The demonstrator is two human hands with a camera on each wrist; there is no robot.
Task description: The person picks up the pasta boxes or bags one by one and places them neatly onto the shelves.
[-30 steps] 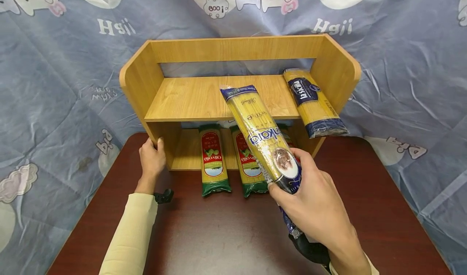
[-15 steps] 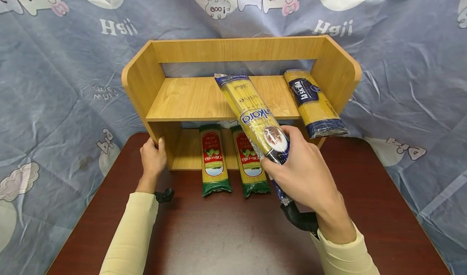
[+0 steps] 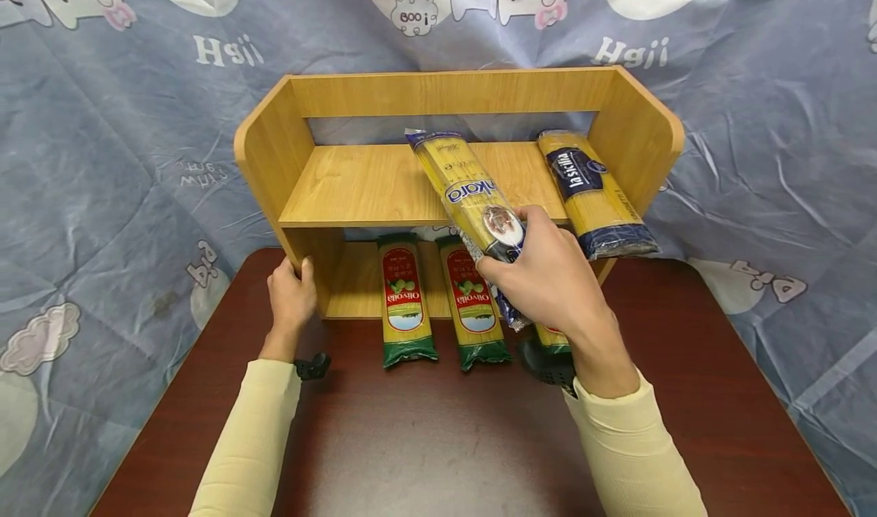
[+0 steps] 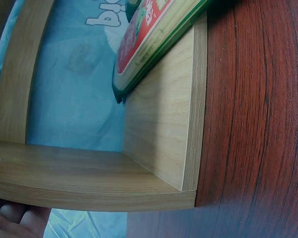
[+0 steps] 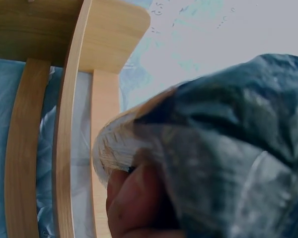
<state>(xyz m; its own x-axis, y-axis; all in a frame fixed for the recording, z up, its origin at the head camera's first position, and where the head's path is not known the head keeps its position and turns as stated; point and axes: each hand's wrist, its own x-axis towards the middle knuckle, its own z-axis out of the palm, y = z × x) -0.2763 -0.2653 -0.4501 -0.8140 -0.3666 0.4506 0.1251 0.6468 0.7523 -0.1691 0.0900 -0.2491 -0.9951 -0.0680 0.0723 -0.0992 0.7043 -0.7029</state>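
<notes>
My right hand point(image 3: 558, 273) grips a yellow-and-blue pack of spaghetti point(image 3: 466, 178) by its near end. The pack slants up to the left, its far end above the upper board of the wooden shelf point(image 3: 370, 186). In the right wrist view the pack's crumpled blue end point(image 5: 238, 134) fills much of the picture. My left hand point(image 3: 291, 296) holds the shelf's left side panel low down, with its fingers point(image 4: 20, 223) on the outer side in the left wrist view. Another spaghetti pack point(image 3: 582, 189) with a dark blue label lies at the upper board's right end.
On the lower board lie green-ended spaghetti packs point(image 3: 406, 304) point(image 3: 473, 307), their near ends jutting past the front edge. A third point(image 3: 551, 338) is mostly hidden by my right hand. The shelf stands on a dark red-brown table point(image 3: 411, 441) before a blue printed cloth point(image 3: 123, 159).
My right hand has moved forward and a little left with the spaghetti pack, towards the upper board. My left hand has stayed on the side panel.
</notes>
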